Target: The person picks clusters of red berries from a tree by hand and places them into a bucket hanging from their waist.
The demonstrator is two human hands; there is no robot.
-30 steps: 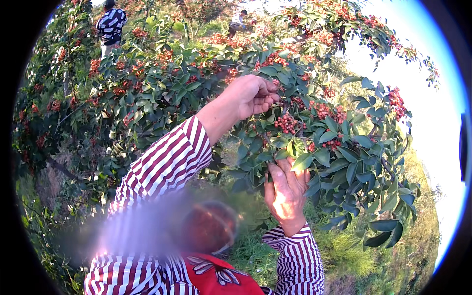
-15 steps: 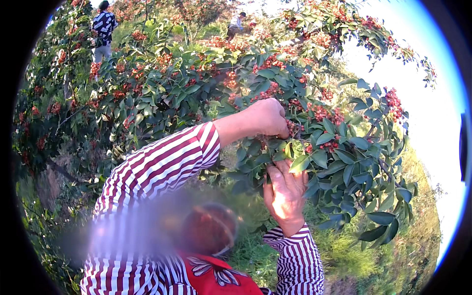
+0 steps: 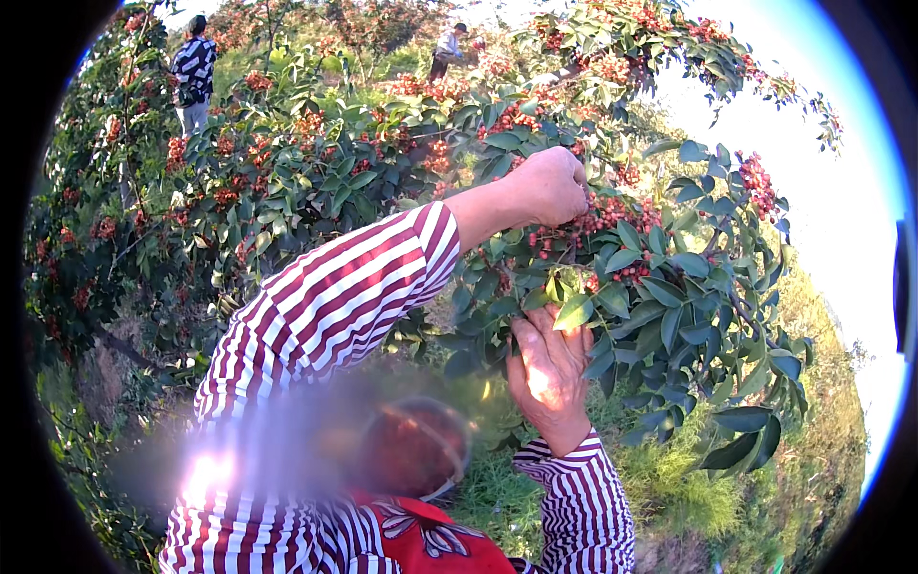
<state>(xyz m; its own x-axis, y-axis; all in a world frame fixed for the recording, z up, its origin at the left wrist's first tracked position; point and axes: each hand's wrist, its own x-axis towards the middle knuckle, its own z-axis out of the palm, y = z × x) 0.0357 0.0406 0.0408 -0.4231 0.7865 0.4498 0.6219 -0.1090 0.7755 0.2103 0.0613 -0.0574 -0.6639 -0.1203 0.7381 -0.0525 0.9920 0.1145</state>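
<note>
Berry cluster [image 3: 617, 212]: small, round, red, tightly packed; on leafy branch [image 3: 690, 265], just beside the left hand [image 3: 550, 188]. Left fingers curled in; contents hidden, cannot tell. Right hand [image 3: 553, 378] below, fingers partly behind green leaves [image 3: 574, 312]; grip cannot be told. Blurred smear [image 3: 306, 430], possibly on the lens, crosses striped sleeve [image 3: 359, 282]. Person [image 3: 194, 72] at upper left.

Bright daylight; sky [image 3: 803, 172] at right burnt out to white, a sunlit hotspot on the right hand [image 3: 550, 378], darker shade in the left foliage [image 3: 81, 287], blurry purplish smear [image 3: 311, 435] lower left, black curved fisheye border [image 3: 17, 287]
</note>
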